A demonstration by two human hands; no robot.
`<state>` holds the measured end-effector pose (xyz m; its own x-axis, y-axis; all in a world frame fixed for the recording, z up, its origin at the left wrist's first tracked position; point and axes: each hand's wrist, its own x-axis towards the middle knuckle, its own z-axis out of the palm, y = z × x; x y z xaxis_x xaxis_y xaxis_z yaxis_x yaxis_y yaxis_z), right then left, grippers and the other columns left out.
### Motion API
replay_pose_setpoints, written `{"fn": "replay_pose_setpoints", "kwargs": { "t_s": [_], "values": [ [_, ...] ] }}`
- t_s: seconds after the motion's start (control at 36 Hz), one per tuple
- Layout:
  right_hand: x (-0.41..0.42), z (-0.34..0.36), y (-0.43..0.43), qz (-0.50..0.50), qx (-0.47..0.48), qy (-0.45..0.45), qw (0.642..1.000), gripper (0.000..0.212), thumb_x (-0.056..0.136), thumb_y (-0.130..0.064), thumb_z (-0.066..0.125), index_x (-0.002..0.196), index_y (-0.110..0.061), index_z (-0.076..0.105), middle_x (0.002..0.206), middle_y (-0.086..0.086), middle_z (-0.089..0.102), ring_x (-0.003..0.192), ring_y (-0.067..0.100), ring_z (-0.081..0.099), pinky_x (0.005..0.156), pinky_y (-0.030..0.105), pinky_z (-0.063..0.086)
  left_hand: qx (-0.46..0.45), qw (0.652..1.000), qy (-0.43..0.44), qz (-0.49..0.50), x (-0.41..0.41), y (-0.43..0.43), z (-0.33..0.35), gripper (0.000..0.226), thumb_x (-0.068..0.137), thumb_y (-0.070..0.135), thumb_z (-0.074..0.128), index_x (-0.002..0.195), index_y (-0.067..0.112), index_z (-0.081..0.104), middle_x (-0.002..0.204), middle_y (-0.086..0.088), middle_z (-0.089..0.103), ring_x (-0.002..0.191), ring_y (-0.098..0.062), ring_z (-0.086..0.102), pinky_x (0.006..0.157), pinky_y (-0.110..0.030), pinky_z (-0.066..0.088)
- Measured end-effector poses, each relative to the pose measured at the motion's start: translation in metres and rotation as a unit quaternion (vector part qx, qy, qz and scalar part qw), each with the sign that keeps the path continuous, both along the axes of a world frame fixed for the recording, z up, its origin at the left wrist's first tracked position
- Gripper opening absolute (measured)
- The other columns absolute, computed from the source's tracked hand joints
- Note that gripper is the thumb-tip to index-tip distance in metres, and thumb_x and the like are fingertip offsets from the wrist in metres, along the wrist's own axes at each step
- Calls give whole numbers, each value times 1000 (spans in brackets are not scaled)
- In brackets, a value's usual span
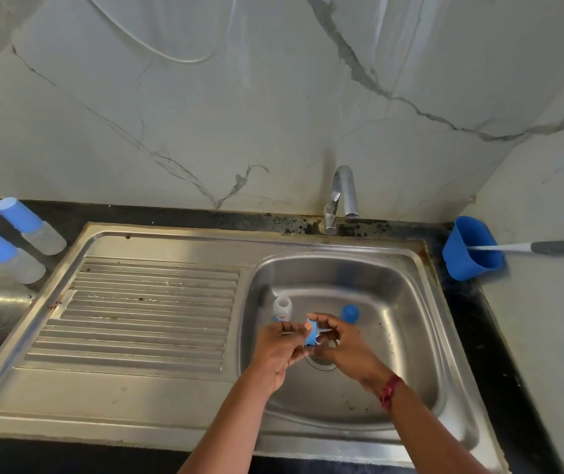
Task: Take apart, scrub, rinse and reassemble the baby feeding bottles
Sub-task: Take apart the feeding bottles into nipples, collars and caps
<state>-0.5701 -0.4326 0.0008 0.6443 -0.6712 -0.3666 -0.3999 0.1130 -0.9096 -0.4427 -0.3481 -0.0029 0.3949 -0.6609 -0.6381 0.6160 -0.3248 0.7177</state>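
Over the sink basin [393, 336] my left hand [282, 347] grips a blue bottle collar ring [311, 333]. My right hand [342, 343] pinches the pale teat [325, 332] that sticks out of that ring. An open clear bottle body [282, 307] stands upright in the basin just behind my left hand. A blue cap [350, 313] sits on the basin floor behind my right hand. Two assembled bottles with blue caps [29, 225] [3, 254] stand on the black counter at the far left.
The chrome tap [342, 196] rises behind the basin, with no water visible. A ribbed steel drainboard [144, 309] lies left of the basin. At the right a blue cup [472, 249] holds a long-handled brush [547, 247]. The drain [321, 362] is partly hidden under my hands.
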Motion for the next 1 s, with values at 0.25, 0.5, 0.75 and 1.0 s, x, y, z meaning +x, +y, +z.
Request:
{"fn": "replay_pose_setpoints", "kwargs": {
  "t_s": [0.25, 0.5, 0.75, 1.0],
  "values": [
    [-12, -22, -21, -10, 27, 28, 999, 39, 82, -3, 76, 113, -24, 67, 102, 2, 68, 78, 8, 69, 68, 23, 55, 80, 993, 79, -33, -1, -10, -28, 54, 73, 49, 75, 100, 4, 64, 89, -16, 76, 75, -20, 72, 66, -30, 62],
    [0, -51, -70, -24, -145, 166, 975, 44, 78, -8, 76, 122, -7, 66, 116, 9, 61, 100, 25, 66, 94, 38, 53, 63, 981, 166, 77, 2, -43, -64, 33, 93, 28, 67, 110, 1, 59, 97, -21, 71, 83, -24, 73, 72, -32, 61],
    [30, -94, -96, 92, -240, 285, 924, 46, 86, -4, 62, 131, -14, 58, 127, 7, 46, 110, 28, 58, 97, 31, 45, 82, 977, 175, 91, -2, -79, -102, 16, 94, -10, 54, 109, -13, 59, 100, -23, 63, 93, -29, 66, 82, -34, 61],
    [47, -135, -109, 167, -284, 367, 870, 19, 96, -10, 57, 115, -11, 57, 129, 9, 43, 88, 24, 65, 78, 28, 56, 202, 907, -348, -126, -6, -102, -146, 19, 84, 11, 65, 81, 29, 69, 98, -1, 67, 88, -21, 68, 77, -28, 53]
  ]
}}
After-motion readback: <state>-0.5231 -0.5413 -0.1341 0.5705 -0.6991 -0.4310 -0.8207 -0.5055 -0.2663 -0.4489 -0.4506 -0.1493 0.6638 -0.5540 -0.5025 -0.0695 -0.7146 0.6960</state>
